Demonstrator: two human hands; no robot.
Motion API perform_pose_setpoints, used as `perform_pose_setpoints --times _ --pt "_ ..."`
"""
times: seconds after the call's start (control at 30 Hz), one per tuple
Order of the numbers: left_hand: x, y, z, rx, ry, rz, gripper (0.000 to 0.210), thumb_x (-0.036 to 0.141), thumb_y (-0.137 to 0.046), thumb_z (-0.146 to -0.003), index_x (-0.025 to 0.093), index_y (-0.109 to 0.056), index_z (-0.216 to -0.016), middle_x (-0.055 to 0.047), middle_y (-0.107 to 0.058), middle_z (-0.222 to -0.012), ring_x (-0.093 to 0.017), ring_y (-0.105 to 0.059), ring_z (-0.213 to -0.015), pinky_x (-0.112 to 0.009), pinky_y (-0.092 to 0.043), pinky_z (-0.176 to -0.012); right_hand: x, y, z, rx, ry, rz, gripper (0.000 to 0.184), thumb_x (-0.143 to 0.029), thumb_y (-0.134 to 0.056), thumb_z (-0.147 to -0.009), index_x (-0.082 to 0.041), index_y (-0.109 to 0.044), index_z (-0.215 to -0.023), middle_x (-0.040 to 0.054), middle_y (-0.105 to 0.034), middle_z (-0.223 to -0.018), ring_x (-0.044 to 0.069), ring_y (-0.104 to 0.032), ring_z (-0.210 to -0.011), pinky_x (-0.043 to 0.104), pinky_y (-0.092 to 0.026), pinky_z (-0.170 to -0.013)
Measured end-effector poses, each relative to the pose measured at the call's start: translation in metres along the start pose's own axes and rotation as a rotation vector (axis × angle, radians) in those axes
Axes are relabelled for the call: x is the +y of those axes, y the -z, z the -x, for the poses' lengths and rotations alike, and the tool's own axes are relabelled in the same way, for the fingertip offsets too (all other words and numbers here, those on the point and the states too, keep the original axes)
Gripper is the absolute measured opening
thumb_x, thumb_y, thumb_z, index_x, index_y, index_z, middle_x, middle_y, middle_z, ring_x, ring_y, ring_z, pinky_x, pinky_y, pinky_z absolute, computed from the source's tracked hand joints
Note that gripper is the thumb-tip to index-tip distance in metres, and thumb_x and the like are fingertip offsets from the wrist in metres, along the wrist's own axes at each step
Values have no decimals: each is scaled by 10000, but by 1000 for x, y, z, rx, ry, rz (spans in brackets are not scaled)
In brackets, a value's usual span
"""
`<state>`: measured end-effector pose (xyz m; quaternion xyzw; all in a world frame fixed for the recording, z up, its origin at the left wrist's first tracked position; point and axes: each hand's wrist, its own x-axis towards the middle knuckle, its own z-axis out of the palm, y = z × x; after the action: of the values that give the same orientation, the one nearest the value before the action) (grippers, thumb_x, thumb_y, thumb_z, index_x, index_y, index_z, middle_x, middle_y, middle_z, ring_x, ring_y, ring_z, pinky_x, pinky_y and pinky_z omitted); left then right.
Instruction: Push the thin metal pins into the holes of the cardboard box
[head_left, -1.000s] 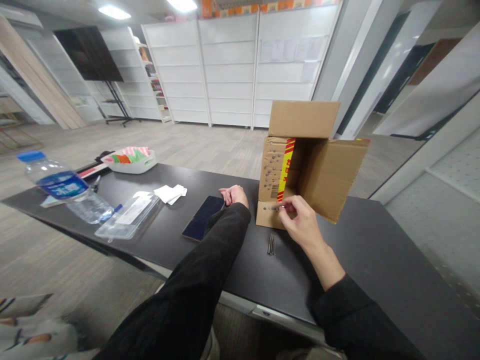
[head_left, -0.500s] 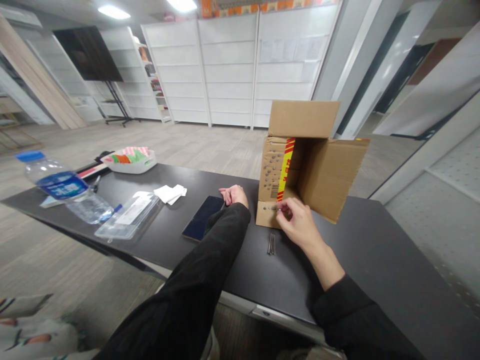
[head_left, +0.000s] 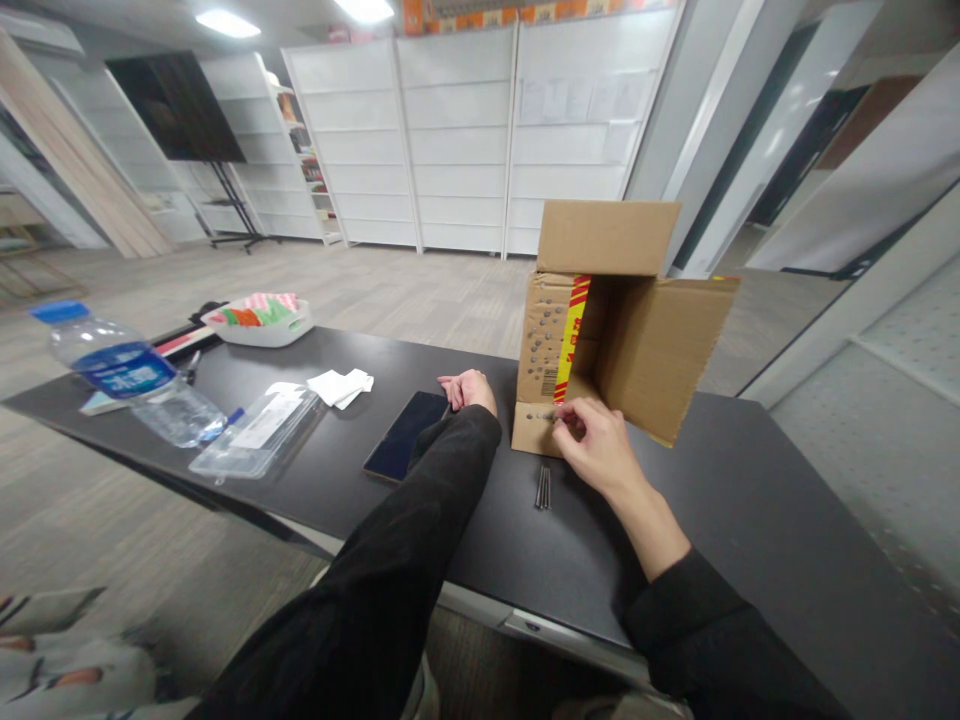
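A brown cardboard box (head_left: 651, 350) stands on the dark table, its open side facing me and its top and right flaps spread. Round metal nail heads dot its left panel (head_left: 536, 335), and several more run in a row on the lower flap (head_left: 523, 432). My right hand (head_left: 598, 445) is at that lower flap, thumb and fingertips pinched on a nail mostly hidden by them. Just in front of the box lie several long nails (head_left: 543, 489) side by side. My left hand (head_left: 471, 389) rests on the table left of the box, fingers loosely stretched and holding nothing.
A phone (head_left: 405, 437) lies by my left forearm. Farther left are a clear plastic case (head_left: 262, 440), white papers (head_left: 341, 388), a tilted water bottle (head_left: 127, 370) and a white basket (head_left: 271, 332) with colourful packets. The table's front edge is close to me.
Almost nothing differs. My right hand's fingers have shifted very slightly at the flap, while my left hand and the box stay put.
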<state>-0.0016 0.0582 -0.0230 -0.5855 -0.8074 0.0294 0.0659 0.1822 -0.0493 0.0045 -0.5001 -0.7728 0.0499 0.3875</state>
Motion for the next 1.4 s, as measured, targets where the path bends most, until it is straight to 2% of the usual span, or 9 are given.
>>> perform_pose_setpoints --times 0.13,0.3,0.43,0.57,0.8,1.0,1.2,1.4 --pt "-1 -2 -1 29 9 -54 639 267 -605 -921 -195 -501 -1351 -174 -670 -588 -242 -651 -509 -228 -331 -397 2 -2 0 13 -14 9 101 -237 -550 -787 -230 -648 -811 37 -706 -844 221 -619 -783 357 -389 -756" --pt "-1 -3 -1 7 -15 -2 636 279 -615 -915 -184 -521 -1341 -152 -661 -576 -239 -642 -502 -222 -320 -397 4 -2 1 14 -22 39 131 -241 -554 -802 -236 -681 -836 34 -705 -839 223 -614 -788 372 -367 -776" --pt "0 -3 -1 35 25 -6 643 280 -614 -924 -187 -506 -1352 -188 -689 -640 -254 -665 -559 -228 -327 -412 2 -2 1 4 -37 31 139 -254 -554 -813 -233 -687 -846 39 -708 -853 223 -614 -793 371 -359 -778" --pt "0 -2 0 6 -1 41 675 285 -631 -921 -187 -478 -1378 -225 -712 -717 -269 -681 -595 -244 -353 -427 2 -1 1 4 -55 27 142 -240 -555 -802 -229 -687 -852 37 -707 -865 219 -610 -785 371 -356 -786" --pt "-1 -2 -1 -28 -25 63 644 235 -639 -907 -180 -489 -1376 -216 -713 -700 -262 -683 -576 -247 -379 -430 4 -2 1 -21 -64 46 157 -248 -547 -822 -231 -694 -876 39 -704 -882 219 -601 -800 376 -341 -804" --pt "4 -7 -3 4 89 -244 486 30 -544 -882 -190 -540 -1315 -259 -730 -791 -263 -706 -635 -234 -396 -440 3 -2 2 -36 -78 62 180 -267 -521 -855 -226 -691 -896 43 -693 -879 225 -599 -847 368 -331 -811" --pt "6 -9 -4 42 138 -302 455 15 -534 -874 -204 -567 -1272 -265 -729 -772 -241 -685 -566 -230 -387 -413 0 0 1 -51 -90 73 181 -256 -514 -859 -219 -685 -906 42 -692 -897 218 -599 -833 368 -327 -814" --pt "7 -9 -6 27 146 -329 432 -32 -505 -861 -201 -585 -1250 -250 -733 -763 -245 -695 -572 -233 -408 -416 2 0 2 -58 -97 72 180 -226 -508 -848 -217 -677 -908 48 -697 -927 217 -599 -842 368 -324 -818"
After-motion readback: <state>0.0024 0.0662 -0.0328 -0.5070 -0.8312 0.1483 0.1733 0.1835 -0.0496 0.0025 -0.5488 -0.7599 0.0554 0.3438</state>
